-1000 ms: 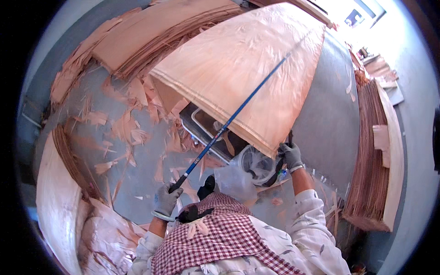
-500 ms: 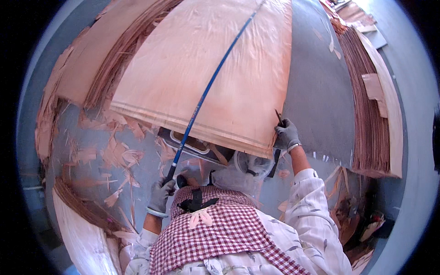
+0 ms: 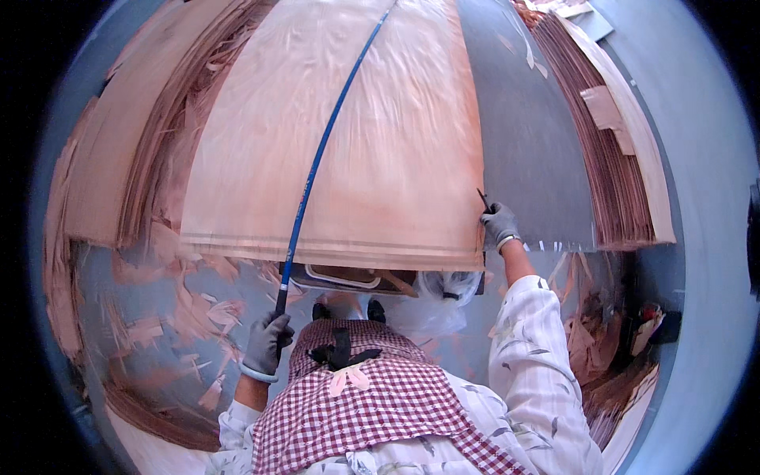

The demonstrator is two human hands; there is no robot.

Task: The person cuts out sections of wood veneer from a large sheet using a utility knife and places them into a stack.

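The left hand [image 3: 267, 342], in a grey glove, is closing its grip around the dark lower end of a long blue rod [image 3: 317, 162]. The rod is running up and away from the hand, lying across a large sheet of pale veneer [image 3: 380, 150] and reaching toward the top edge of the view. The hand is sitting below the sheet's near edge, off the sheet itself, over the grey floor [image 3: 198, 317].

The right hand [image 3: 499, 224], also gloved in grey, is resting at the sheet's right near corner. Its grip is closing on a thin dark tool [image 3: 482, 199], whose tip is pointing up along the sheet's right edge; what kind of tool it is cannot be told.

The sheet is lying flat on a grey bench [image 3: 538, 158], its near edge hanging toward the person and covering part of a tray [image 3: 348, 277] that is showing beneath it. Just beside the tray, a clear plastic bag [image 3: 431, 305] is lying between the bench and the person's checked apron [image 3: 372, 396].

To the left, a stack of veneer [image 3: 119, 158] is lying with ragged edges, and torn scraps [image 3: 190, 309] are littering the floor around it. To the right, past the bare part of the bench, another stack [image 3: 609, 150] is standing with its layered edge showing.
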